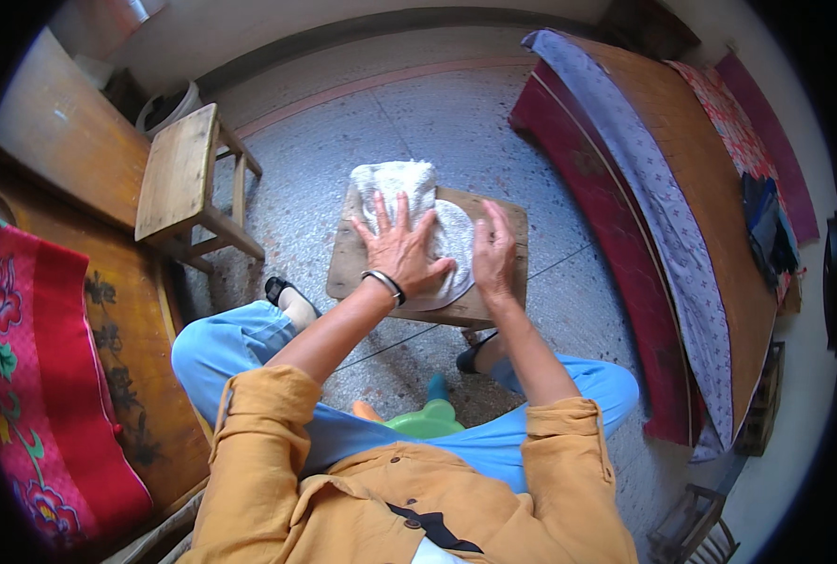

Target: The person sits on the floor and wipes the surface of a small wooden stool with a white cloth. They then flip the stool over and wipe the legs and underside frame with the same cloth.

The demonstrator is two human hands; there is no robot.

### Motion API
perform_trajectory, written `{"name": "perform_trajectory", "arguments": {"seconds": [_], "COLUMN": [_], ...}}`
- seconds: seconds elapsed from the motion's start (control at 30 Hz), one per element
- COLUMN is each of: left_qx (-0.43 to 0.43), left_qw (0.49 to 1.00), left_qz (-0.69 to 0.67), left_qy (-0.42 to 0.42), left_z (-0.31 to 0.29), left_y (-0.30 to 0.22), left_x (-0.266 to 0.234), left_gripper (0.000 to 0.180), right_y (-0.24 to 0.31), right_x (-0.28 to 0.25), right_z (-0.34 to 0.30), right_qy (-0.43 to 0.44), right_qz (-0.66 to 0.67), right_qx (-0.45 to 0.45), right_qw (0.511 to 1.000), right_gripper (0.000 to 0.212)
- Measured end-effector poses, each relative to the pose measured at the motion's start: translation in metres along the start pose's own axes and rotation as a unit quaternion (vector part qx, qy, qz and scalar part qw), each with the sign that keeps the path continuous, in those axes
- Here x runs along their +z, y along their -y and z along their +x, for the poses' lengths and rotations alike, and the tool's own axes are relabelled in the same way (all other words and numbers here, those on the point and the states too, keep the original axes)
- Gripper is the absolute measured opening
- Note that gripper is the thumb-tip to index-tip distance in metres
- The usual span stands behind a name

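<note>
On a small wooden stool [348, 268] in front of me lies a white, fluffy cloth [404, 176] like terry towelling. Its far part is a folded rectangle. A rounded, flat white piece [456, 226] spreads toward the right; whether it belongs to the same cloth I cannot tell. My left hand [399, 249] presses down on the cloth with its fingers spread and a bracelet on the wrist. At the right edge of the rounded piece my right hand [494, 254] stands on its side, fingers stretched out and holding nothing.
A taller wooden stool [179, 174] stands at the left, near a cabinet draped with red floral fabric [56, 376]. Along the right runs a bed-like wooden surface [663, 132] with a patterned cloth edge [649, 179]. Between my knees is a green plastic object [428, 421].
</note>
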State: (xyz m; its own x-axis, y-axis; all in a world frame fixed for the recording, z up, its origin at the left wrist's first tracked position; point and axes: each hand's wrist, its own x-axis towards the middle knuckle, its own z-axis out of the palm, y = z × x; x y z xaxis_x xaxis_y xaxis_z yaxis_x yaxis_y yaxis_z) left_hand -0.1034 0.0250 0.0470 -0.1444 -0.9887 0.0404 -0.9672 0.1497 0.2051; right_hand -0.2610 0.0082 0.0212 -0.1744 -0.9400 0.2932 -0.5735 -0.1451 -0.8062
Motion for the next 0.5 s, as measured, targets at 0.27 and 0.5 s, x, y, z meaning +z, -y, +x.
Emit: {"name": "perform_trajectory", "arguments": {"seconds": [0.27, 0.5], "left_qx": [0.011, 0.001], "left_qw": [0.998, 0.993], "left_qz": [-0.015, -0.052], "left_qy": [-0.055, -0.105], "left_z": [-0.016, -0.011], "left_y": [0.054, 0.079], "left_x": [0.006, 0.013], "left_gripper": [0.049, 0.032], "right_y": [-0.041, -0.035], "right_x": [0.000, 0.003], "right_z": [-0.013, -0.014], "right_qy": [0.066, 0.050], "right_qz": [-0.231, -0.225], "right_qx": [-0.073, -0.077], "right_qw": [0.968, 0.970], "right_gripper": [0.049, 0.049]}}
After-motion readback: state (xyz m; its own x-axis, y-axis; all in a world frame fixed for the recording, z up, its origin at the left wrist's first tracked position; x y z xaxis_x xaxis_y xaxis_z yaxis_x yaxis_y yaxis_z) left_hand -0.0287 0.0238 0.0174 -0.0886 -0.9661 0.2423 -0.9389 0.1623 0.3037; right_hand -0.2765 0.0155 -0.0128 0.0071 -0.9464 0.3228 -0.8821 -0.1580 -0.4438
